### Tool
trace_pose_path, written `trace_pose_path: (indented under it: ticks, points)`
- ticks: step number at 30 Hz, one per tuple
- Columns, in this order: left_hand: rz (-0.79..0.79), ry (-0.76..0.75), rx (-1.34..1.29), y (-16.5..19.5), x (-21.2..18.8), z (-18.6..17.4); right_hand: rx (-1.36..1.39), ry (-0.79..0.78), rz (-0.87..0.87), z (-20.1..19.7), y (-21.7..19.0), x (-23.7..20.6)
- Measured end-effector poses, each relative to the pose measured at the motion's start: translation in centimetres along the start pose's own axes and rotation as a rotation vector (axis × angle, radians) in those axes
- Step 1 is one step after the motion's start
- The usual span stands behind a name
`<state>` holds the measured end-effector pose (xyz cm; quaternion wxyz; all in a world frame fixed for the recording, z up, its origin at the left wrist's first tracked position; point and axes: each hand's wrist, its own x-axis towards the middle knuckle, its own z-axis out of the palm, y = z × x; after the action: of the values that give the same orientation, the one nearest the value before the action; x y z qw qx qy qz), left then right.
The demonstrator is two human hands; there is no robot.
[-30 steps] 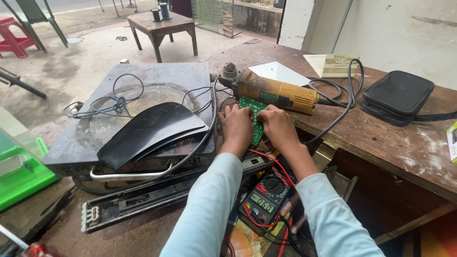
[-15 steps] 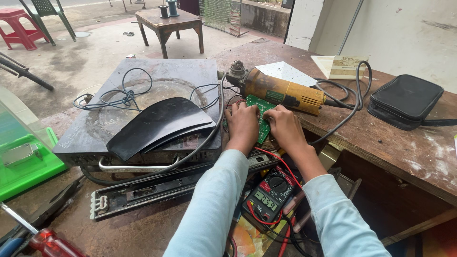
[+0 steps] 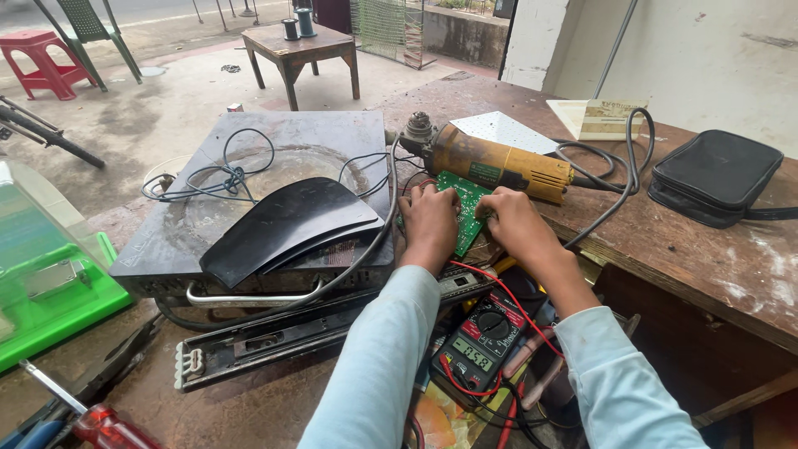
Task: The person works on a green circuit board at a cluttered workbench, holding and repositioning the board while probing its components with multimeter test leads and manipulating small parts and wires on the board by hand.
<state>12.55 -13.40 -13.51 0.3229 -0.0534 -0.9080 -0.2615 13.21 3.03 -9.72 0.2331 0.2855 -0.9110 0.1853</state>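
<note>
Both hands, left hand (image 3: pixel 430 223) and right hand (image 3: pixel 513 221), pinch the green circuit board (image 3: pixel 462 208); red multimeter leads (image 3: pixel 499 293) nearby could snag.

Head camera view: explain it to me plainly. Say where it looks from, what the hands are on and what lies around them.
The picture comes from a camera worn on a person's head, looking down at their own two arms in pale blue sleeves over a worn wooden workbench. The left hand and the right hand both rest on a small green circuit board, one at each side. Whether they grip it or only press on it cannot be told. Just behind the board lies a yellow angle grinder with a black cable. To the left sits a flat grey cooktop with a curved black plastic cover on it. Below the hands lies a dark multimeter with red leads. A black zip pouch lies at the right.
</note>
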Motion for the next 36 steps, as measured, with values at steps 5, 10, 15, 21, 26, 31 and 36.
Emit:
trace_pose_path:
  ticks: [5, 10, 15, 21, 26, 31, 36]
  points:
    - [0.003, 0.031, -0.034, 0.5, 0.0, -0.8, 0.0, 0.002, 0.079, -0.8, -0.3, -0.4]
    - [0.07, 0.036, -0.196, 1.3, -0.3, -1.8, 0.068, -0.004, 0.164, -2.1, -0.2, -0.9]
    - [0.166, -0.072, -0.306, 1.5, -0.6, -1.9, 0.234, -0.033, 0.36, -2.5, 1.3, -0.6]
    - [0.215, -0.129, -0.308, 1.1, -0.8, -1.8, 0.627, -0.007, 0.422, -0.3, 3.2, -1.0]
    - [0.189, -0.173, -0.246, 1.3, -1.1, -1.8, 0.845, -0.068, 0.477, 1.2, 4.1, -1.8]
    - [0.168, -0.182, -0.197, 1.5, -1.1, -1.8, 0.865, -0.057, 0.423, 1.4, 4.2, -1.8]
    - [0.228, -0.135, -0.178, 1.2, -1.1, -1.4, 0.896, -0.074, 0.361, 1.3, 4.0, -2.0]
